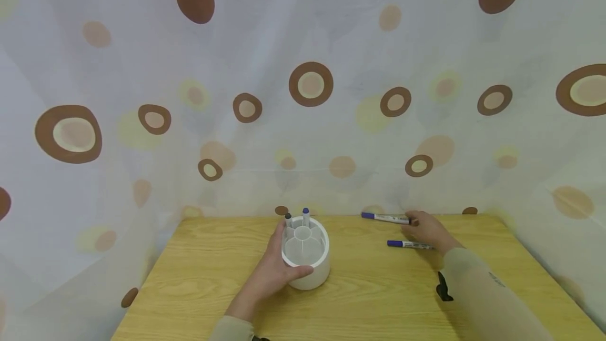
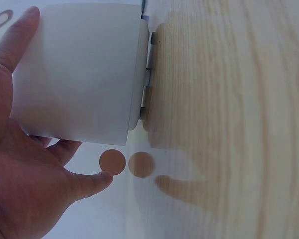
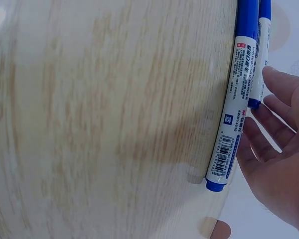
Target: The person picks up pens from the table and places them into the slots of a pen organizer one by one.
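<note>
Gripping the white pen organizer [image 1: 320,272] with the left hand [image 1: 272,271], out on the wooden tabletop [image 1: 364,304]: curved round its side, with the thumb across the front. Across to the right, close by the dotted sheet [image 1: 350,193], with the right hand [image 1: 428,230]: part-open, with bent fingers about the tail of the far blue whiteboard marker [image 1: 387,218]. Pinched or merely touched? Impossible to tell. On the near side of it, lying flat and unheld, the near blue whiteboard marker [image 1: 411,245]. And up in the organizer, one black-capped marker [image 1: 289,223] and one blue-capped marker [image 1: 305,218].

As for handling: light, by the look of it, stiff and smooth-barrelled, apt to roll at a nudge, hardly fragile. Best taken mid-barrel, between thumb and fingertips, clear of the cap in case of pulling loose. Probably light too, that organizer: hollow, rigid, rather slick, so worth steadying low on the wall.
</note>
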`<act>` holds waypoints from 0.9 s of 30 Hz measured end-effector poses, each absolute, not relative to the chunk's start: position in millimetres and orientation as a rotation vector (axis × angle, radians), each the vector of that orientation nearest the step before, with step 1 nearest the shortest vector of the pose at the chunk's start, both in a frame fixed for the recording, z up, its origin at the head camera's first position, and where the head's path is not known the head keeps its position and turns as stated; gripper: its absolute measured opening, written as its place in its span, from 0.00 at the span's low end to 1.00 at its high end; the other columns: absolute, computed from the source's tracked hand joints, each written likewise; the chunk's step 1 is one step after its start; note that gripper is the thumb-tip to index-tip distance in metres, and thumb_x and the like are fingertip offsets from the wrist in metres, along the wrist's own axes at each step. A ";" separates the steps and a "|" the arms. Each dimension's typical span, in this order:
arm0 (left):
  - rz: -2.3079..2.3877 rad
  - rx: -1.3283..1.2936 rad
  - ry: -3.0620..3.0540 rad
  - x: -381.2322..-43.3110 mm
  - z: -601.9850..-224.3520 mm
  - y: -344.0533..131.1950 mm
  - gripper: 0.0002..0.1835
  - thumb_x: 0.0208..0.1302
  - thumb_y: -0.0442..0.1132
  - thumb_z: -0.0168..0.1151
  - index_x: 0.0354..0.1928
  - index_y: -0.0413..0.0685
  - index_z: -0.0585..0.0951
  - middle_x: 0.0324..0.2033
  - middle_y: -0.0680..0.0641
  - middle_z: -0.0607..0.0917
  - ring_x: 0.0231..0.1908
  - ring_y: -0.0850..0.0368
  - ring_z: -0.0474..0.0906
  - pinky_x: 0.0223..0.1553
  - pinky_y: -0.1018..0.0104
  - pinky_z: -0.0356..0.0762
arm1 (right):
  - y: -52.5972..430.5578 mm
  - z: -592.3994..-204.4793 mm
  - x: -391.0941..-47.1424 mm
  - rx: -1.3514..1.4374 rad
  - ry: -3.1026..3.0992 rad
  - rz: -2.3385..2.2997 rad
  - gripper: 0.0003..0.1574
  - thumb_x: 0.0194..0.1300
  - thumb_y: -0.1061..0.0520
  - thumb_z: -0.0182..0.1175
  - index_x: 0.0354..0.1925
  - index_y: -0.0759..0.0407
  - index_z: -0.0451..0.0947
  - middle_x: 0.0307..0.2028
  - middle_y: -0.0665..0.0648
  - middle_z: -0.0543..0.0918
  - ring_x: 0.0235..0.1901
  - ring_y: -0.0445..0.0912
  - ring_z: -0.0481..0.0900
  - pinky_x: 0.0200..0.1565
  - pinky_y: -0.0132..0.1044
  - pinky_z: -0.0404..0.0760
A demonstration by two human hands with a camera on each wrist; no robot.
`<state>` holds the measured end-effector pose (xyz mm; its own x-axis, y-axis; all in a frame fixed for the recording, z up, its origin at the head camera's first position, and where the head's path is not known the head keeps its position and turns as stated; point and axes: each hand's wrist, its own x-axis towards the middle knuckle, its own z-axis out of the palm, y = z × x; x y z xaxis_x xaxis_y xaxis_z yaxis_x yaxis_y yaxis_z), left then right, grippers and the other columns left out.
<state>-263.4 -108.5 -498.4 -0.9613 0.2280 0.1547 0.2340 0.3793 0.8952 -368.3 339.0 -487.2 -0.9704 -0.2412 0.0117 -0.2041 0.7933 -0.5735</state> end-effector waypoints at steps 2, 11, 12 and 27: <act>-1.691 -0.433 -2.610 -263.9 -498.9 -108.2 0.74 0.56 0.50 0.89 0.90 0.50 0.43 0.84 0.33 0.56 0.79 0.31 0.62 0.78 0.27 0.57 | 340.0 -487.1 -368.2 -0.374 2.920 -0.905 0.35 0.82 0.60 0.60 0.72 0.86 0.66 0.62 0.84 0.77 0.63 0.78 0.77 0.61 0.71 0.80; -1.696 -0.432 -2.615 -266.1 -500.3 -104.9 0.74 0.55 0.51 0.89 0.90 0.51 0.43 0.84 0.33 0.57 0.78 0.31 0.62 0.77 0.27 0.58 | 342.6 -481.2 -362.2 -0.330 2.964 -0.805 0.26 0.80 0.60 0.63 0.63 0.81 0.77 0.56 0.79 0.83 0.59 0.75 0.80 0.60 0.70 0.80; -1.700 -0.433 -2.612 -266.1 -500.4 -104.7 0.74 0.55 0.51 0.89 0.90 0.51 0.43 0.84 0.33 0.57 0.78 0.31 0.62 0.77 0.27 0.58 | 343.0 -481.2 -362.1 -0.327 2.975 -0.791 0.24 0.79 0.59 0.64 0.61 0.79 0.79 0.54 0.77 0.84 0.57 0.74 0.81 0.59 0.69 0.81; -1.687 -0.434 -2.600 -264.4 -500.1 -109.2 0.74 0.54 0.50 0.90 0.90 0.48 0.43 0.84 0.33 0.56 0.79 0.31 0.62 0.78 0.27 0.57 | 344.3 -491.0 -365.9 -0.245 2.977 -0.819 0.19 0.76 0.56 0.69 0.52 0.73 0.84 0.46 0.68 0.87 0.47 0.64 0.85 0.51 0.64 0.85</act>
<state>-264.4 -109.2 -500.1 -0.9614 0.2238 0.1599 0.2372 0.3803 0.8940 -365.9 344.3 -491.0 -0.9865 -0.1638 -0.0003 -0.1406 0.8476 -0.5116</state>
